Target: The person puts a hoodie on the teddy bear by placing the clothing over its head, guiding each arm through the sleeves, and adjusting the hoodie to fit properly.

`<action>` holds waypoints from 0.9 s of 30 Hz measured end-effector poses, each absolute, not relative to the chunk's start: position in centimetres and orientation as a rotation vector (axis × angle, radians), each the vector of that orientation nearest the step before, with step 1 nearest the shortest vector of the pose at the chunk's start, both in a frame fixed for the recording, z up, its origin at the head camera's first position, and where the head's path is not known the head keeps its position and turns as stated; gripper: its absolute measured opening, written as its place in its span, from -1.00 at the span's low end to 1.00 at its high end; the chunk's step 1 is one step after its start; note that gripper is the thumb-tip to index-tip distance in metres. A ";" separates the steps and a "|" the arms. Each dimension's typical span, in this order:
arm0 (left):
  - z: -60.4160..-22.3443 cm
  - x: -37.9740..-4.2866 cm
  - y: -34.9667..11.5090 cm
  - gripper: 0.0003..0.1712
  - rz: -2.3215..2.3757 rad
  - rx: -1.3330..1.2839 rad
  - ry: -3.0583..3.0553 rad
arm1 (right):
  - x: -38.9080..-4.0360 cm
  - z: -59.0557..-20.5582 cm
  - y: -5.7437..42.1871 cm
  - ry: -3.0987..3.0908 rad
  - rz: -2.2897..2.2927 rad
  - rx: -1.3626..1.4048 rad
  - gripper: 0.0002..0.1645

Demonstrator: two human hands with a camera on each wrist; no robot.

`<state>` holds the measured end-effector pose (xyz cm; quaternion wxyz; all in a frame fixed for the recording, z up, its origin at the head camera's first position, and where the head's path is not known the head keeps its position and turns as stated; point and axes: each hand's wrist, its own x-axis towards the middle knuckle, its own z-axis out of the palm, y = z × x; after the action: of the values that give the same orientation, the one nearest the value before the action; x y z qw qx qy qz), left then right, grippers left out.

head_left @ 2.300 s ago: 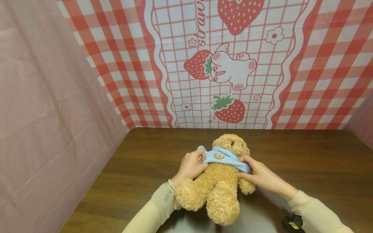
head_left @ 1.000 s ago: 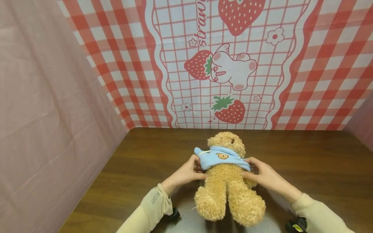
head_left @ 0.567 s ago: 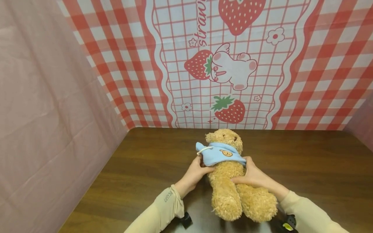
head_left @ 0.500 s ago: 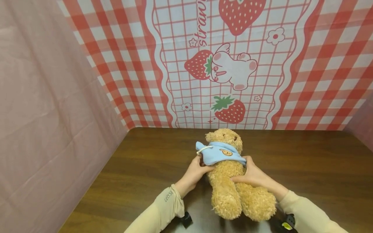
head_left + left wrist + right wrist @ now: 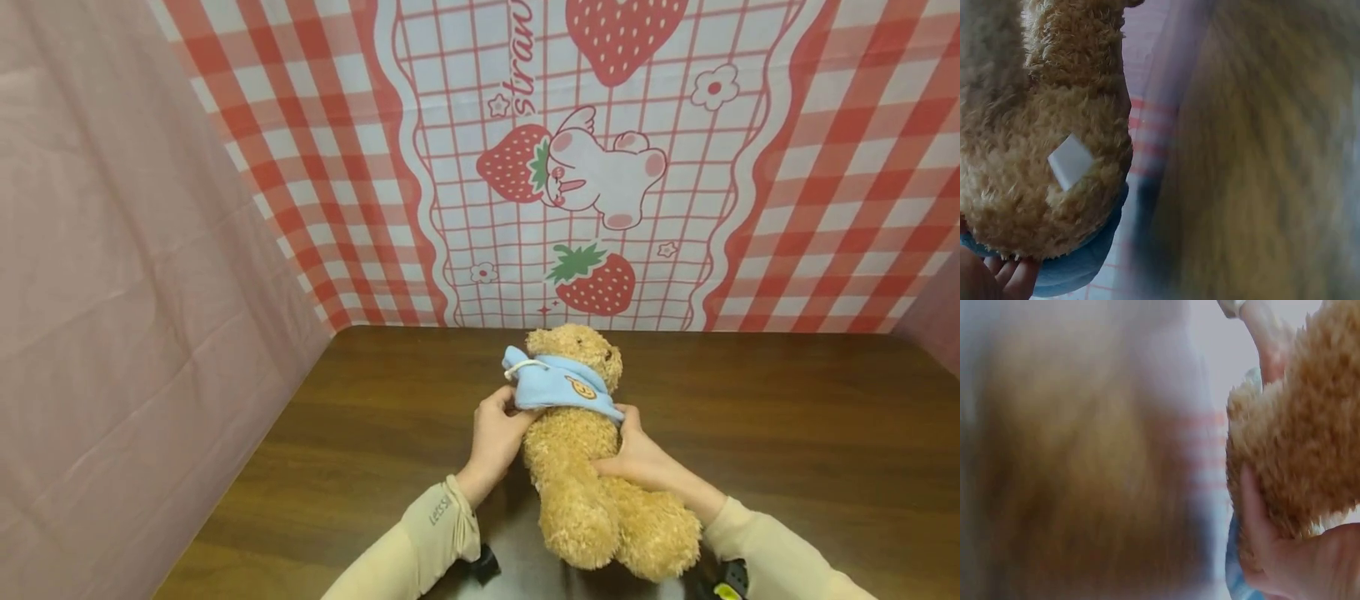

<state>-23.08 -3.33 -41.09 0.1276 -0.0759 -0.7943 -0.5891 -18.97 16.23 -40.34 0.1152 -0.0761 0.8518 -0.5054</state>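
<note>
In the head view a tan teddy bear point(image 5: 573, 450) is tilted over the table, head away from me. A light blue hoodie point(image 5: 558, 387) with a bear-face patch and a white cord sits bunched round its chest, its belly bare. My left hand point(image 5: 498, 437) grips the bear's left-hand side at the hoodie's hem. The right hand point(image 5: 651, 461) holds the other side, thumb across the belly. A white tag point(image 5: 1071, 162) shows on the bear's fur in the left wrist view. Fingers behind the body are mostly hidden.
The brown wooden table point(image 5: 360, 442) ends at a red-and-white strawberry-print cloth point(image 5: 592, 192). A pink curtain point(image 5: 142, 292) hangs on the left. Dark wrist devices point(image 5: 483, 565) show under the sleeves.
The hands have shifted from the hoodie's edges to the bear's sides. The bear has turned, its legs swinging right, then moved slightly left and away with both hands.
</note>
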 end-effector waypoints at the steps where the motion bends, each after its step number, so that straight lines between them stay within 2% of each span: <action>1: -41.0 -23.1 -3.4 -0.83 -1.657 -0.244 -2.315 | -19.0 -40.3 16.2 2.488 -1.502 -0.211 0.13; 6: -40.6 -23.2 -3.6 -0.87 -1.494 -0.366 -2.304 | -19.1 -40.1 16.4 2.500 -1.544 -0.166 0.05; 13: -40.5 -23.2 -3.8 -0.86 -1.572 -0.472 -2.275 | -19.1 -39.8 16.3 2.587 -1.580 -0.123 -0.04; 19: -40.4 -23.0 -3.8 -0.87 -1.499 -0.453 -2.347 | -18.9 -39.2 16.1 2.637 -1.607 -0.053 -0.08; 24: -40.0 -22.7 -3.9 -0.67 -1.455 -0.409 -2.446 | -18.8 -39.0 16.1 2.654 -1.664 -0.006 -0.13; 27: -39.9 -22.7 -3.9 -0.61 -1.431 -0.413 -2.475 | -18.8 -38.9 16.1 2.636 -1.728 0.044 -0.17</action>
<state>-22.65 -3.94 -39.90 0.1261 -0.1418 -0.8501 -0.4913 -18.85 16.06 -38.86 -0.0052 0.0138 0.8362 -0.5482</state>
